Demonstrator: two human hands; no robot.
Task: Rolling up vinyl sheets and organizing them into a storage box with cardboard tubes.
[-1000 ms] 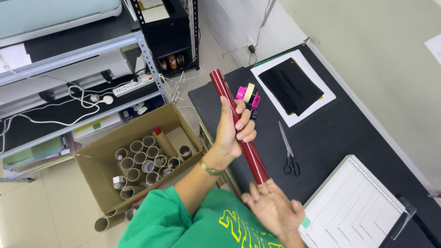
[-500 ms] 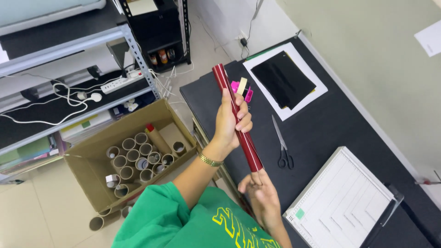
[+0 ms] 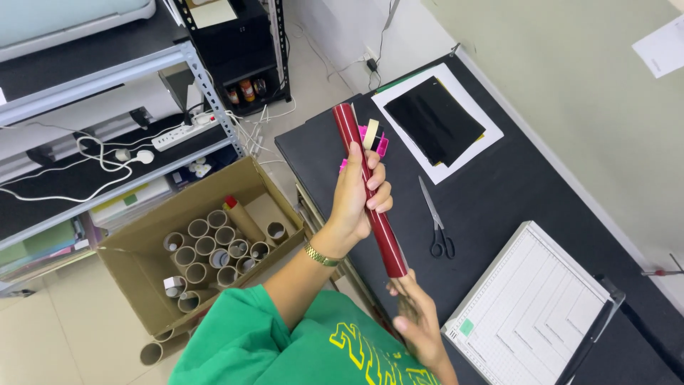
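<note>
Shelving (image 3: 107, 78) is standing at the far left, carrying a white power strip (image 3: 182, 132) and loose cables. Just right of it, a cardboard box (image 3: 135, 285) is sitting open on the floor, packed with upright cardboard tubes (image 3: 214, 242), one of them red-tipped. Above the box's right edge, the person in a green shirt is raising the left hand (image 3: 356, 196), a gold watch (image 3: 322, 255) showing at the wrist; its fingers are curling closed around the middle of a dark red roll (image 3: 370, 207). This roll is running on a slant over the near-left edge of the black table (image 3: 527, 192), top end up and to the left, bottom end down and to the right. At that bottom end the right hand (image 3: 417, 324) is sitting under the roll, fingertips touching its end; whether they are pinching it cannot be told. Behind the roll's top, a pink tape dispenser (image 3: 374, 139) is peeking out. Further right, scissors (image 3: 436, 224) are lying on the table, with a black sheet (image 3: 434, 121) on white paper beyond them. Nearest the right, a white gridded cutting board (image 3: 531, 306) is lying at the table's front.
</note>
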